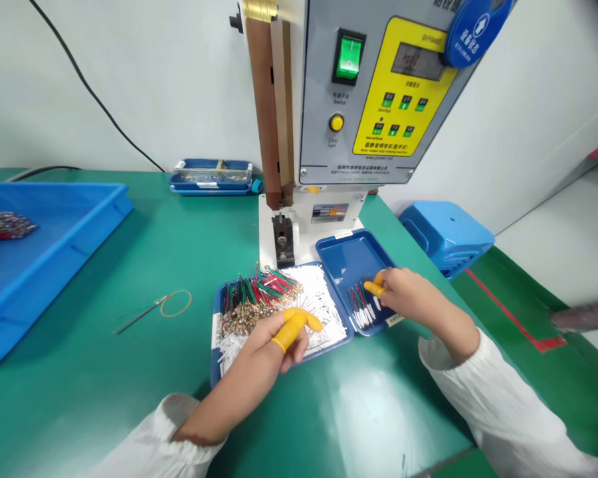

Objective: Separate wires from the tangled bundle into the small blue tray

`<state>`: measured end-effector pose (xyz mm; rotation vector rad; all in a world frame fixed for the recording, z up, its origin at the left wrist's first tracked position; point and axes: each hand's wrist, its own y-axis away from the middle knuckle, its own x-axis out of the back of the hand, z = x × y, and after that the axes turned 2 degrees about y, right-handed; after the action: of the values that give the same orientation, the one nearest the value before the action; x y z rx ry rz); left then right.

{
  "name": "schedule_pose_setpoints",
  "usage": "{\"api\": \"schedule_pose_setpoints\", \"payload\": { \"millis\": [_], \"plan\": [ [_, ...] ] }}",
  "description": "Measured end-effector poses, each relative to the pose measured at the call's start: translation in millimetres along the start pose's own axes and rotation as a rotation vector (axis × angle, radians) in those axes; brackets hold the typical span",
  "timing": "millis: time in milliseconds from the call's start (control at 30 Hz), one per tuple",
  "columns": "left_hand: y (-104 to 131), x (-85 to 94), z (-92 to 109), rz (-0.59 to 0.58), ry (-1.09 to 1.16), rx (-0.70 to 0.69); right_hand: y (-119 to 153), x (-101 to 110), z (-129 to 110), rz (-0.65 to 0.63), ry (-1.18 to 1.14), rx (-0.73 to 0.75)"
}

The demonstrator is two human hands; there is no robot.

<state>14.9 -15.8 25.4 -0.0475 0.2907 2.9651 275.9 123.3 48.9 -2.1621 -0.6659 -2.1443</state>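
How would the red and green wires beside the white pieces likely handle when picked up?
The wires would probably bend easily, being thin. Each is likely light, with small gold-coloured ends. Crossing one another, they may tangle.

Grey machine panel [349,101] reads "Switch" and "Light"; blue disc [471,43] reads "设备状态"

left hand [274,342] forward, yellow-capped thumb [289,332] and index finger [312,321] close together, other fingers [299,345] curled under, right hand [403,292] angled inward, capped fingertips [373,288] pointing left, forearms [453,328] bare below gathered white sleeves [493,392]
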Motion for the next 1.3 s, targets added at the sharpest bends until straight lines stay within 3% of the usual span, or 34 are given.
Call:
{"api": "schedule_pose_setpoints", "payload": {
  "millis": [100, 267, 900, 1100, 1300],
  "plan": [
    [0.3, -0.2, 0.4, 0.006, 0.005, -0.009, 1.9, 2.1, -0.1, -0.052, -0.092, 0.024],
    [0.0, 1.1, -3.3, -0.012, 0.001, -0.015, -3.3, -6.8, 4.8, 0.019, -0.167, 0.079],
    [-2.0, -0.9, -0.2, -0.017, 0.035, 0.023, 1.5, -14.3, 8.8, -0.073, -0.227, 0.215],
    [-1.7, -2.4, -2.5, -0.042, 0.078, 0.013, 5.7, -5.9, -0.1, 0.078, -0.361, 0.258],
    [-0.5, 1.8, -3.3, -0.103, 0.102, -0.003, 12.6, -8.6, -30.3, 0.323, -0.488, 0.482]
  ]
}}
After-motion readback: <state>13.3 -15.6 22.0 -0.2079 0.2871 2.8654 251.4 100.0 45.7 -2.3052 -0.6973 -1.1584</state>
